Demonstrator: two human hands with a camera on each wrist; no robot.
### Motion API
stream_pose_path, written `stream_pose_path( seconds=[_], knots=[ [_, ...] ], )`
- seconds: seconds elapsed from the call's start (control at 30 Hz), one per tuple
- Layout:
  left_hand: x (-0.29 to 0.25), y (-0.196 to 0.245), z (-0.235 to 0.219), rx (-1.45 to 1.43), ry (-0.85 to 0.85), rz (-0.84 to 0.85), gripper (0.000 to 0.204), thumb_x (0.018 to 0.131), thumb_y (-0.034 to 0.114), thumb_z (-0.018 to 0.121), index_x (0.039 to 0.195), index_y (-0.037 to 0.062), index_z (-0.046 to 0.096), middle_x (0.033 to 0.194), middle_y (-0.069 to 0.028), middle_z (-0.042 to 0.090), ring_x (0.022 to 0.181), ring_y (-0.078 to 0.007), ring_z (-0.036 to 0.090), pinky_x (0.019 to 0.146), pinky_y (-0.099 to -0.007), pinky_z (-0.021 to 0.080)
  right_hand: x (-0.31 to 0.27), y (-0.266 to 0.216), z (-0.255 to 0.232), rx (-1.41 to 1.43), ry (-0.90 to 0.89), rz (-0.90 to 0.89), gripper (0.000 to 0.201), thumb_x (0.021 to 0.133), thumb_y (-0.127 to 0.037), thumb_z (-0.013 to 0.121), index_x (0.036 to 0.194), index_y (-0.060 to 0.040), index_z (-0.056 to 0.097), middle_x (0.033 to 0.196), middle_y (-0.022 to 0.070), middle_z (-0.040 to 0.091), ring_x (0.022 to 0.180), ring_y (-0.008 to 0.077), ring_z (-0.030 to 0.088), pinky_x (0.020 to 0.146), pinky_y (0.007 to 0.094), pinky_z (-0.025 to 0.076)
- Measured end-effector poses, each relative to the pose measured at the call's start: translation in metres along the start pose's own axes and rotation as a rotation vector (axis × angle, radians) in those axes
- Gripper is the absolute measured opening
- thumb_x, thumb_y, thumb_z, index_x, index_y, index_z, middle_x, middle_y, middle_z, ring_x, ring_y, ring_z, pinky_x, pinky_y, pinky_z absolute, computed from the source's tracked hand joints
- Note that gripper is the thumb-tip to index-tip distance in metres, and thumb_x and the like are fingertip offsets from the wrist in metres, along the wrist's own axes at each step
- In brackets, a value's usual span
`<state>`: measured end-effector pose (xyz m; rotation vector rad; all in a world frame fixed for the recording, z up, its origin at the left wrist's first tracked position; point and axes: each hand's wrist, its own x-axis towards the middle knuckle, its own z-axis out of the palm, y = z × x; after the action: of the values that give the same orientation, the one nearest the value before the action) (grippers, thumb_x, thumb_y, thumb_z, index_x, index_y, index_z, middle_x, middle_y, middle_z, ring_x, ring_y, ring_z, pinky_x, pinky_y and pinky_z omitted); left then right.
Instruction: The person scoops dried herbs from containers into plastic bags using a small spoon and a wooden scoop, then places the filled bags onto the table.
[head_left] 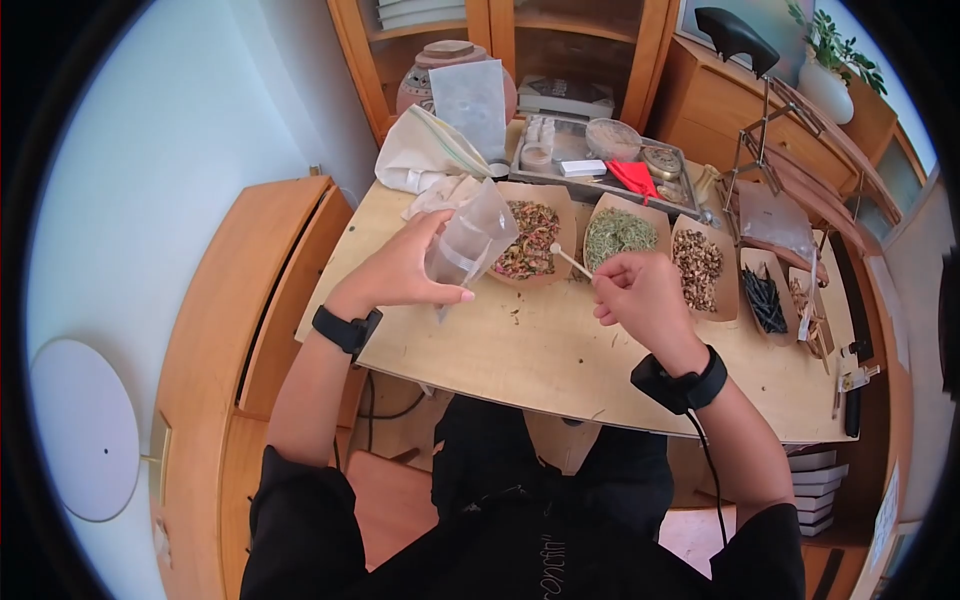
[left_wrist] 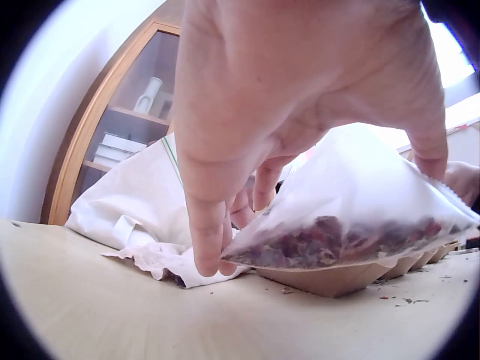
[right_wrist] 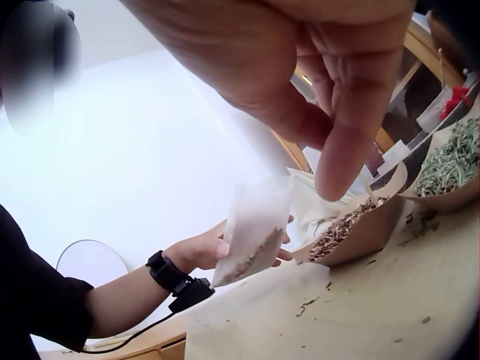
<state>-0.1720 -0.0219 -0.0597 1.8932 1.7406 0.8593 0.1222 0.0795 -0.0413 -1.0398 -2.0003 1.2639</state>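
Observation:
My left hand [head_left: 400, 262] grips a translucent pouch [head_left: 468, 245] between thumb and fingers, above the left part of the table. In the left wrist view, dark reddish dried petals and leaf bits [left_wrist: 322, 241] lie along the pouch's bottom. My right hand [head_left: 648, 300] pinches the handle of a small pale spoon [head_left: 572, 262]. The spoon's round head is over the right side of a paper tray of mixed dried petals [head_left: 535, 240]. Beside that stands a tray of grey-green dried herb [head_left: 622, 235], just beyond my right fingers. In the right wrist view the spoon is mostly hidden by the fingers.
Further right are trays of brown dried pieces [head_left: 698, 268] and dark strips [head_left: 765, 297]. A white cloth bag [head_left: 425, 150] lies behind the pouch. At the back, a grey tray [head_left: 555, 143] holds jars and a red pouch [head_left: 634, 178]. Crumbs dot the table [head_left: 490, 370].

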Motion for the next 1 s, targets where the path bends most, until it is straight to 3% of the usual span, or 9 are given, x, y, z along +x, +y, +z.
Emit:
stream_pose_path(
  seconds=[0.13,0.33,0.63,0.7,0.9,1.0],
  knots=[
    [-0.001,-0.001,0.000,-0.042,0.006,0.014,0.103,0.062,0.041,0.083,0.138,-0.0064,0.033,0.131,-0.0236,0.043,0.118,-0.0328,0.047,0.099,-0.0384,0.041,0.008,0.004,0.006,-0.042,-0.070,0.024,0.013,0.084,-0.002,0.059,0.080,0.0090,0.065,0.065,0.0114,0.065,0.056,0.0161,0.068,0.050,0.0254,0.055],
    [-0.003,-0.001,-0.002,-0.024,0.000,0.000,0.101,0.062,0.041,0.083,0.137,-0.0062,0.035,0.129,-0.0233,0.044,0.118,-0.0328,0.047,0.099,-0.0384,0.041,0.021,0.025,0.025,0.257,-0.197,0.193,0.012,0.088,-0.003,0.061,0.091,0.0083,0.064,0.074,0.0119,0.066,0.061,0.0169,0.067,0.055,0.0267,0.058],
    [-0.005,0.012,-0.005,-0.262,-0.051,-0.020,0.091,0.067,0.034,0.082,0.136,-0.0036,0.037,0.127,-0.0210,0.047,0.121,-0.0307,0.047,0.102,-0.0408,0.039,0.017,0.042,0.034,0.537,-0.137,0.253,0.013,0.092,-0.007,0.061,0.096,0.0050,0.063,0.081,0.0115,0.067,0.068,0.0162,0.066,0.062,0.0269,0.059],
    [-0.004,0.014,-0.005,-0.261,-0.047,-0.010,0.092,0.066,0.034,0.083,0.137,-0.0033,0.037,0.128,-0.0209,0.047,0.122,-0.0304,0.047,0.102,-0.0406,0.039,0.017,0.043,0.034,0.570,-0.114,0.243,0.012,0.091,-0.003,0.059,0.096,0.0072,0.062,0.082,0.0135,0.066,0.069,0.0191,0.067,0.064,0.0290,0.060],
    [-0.003,-0.001,-0.002,-0.093,-0.020,0.018,0.096,0.064,0.035,0.083,0.138,-0.0038,0.036,0.131,-0.0223,0.044,0.122,-0.0314,0.046,0.102,-0.0403,0.039,0.013,0.040,0.022,0.560,-0.086,0.188,0.015,0.092,-0.011,0.061,0.099,0.0028,0.063,0.083,0.0102,0.067,0.072,0.0156,0.067,0.067,0.0280,0.059],
    [-0.003,-0.001,-0.001,-0.048,-0.002,0.006,0.098,0.064,0.038,0.083,0.138,-0.0050,0.035,0.132,-0.0233,0.043,0.121,-0.0326,0.046,0.101,-0.0397,0.040,0.009,0.023,0.009,0.556,-0.045,0.123,0.014,0.092,-0.007,0.059,0.098,0.0054,0.063,0.081,0.0113,0.067,0.070,0.0165,0.067,0.064,0.0277,0.059]
  ],
)
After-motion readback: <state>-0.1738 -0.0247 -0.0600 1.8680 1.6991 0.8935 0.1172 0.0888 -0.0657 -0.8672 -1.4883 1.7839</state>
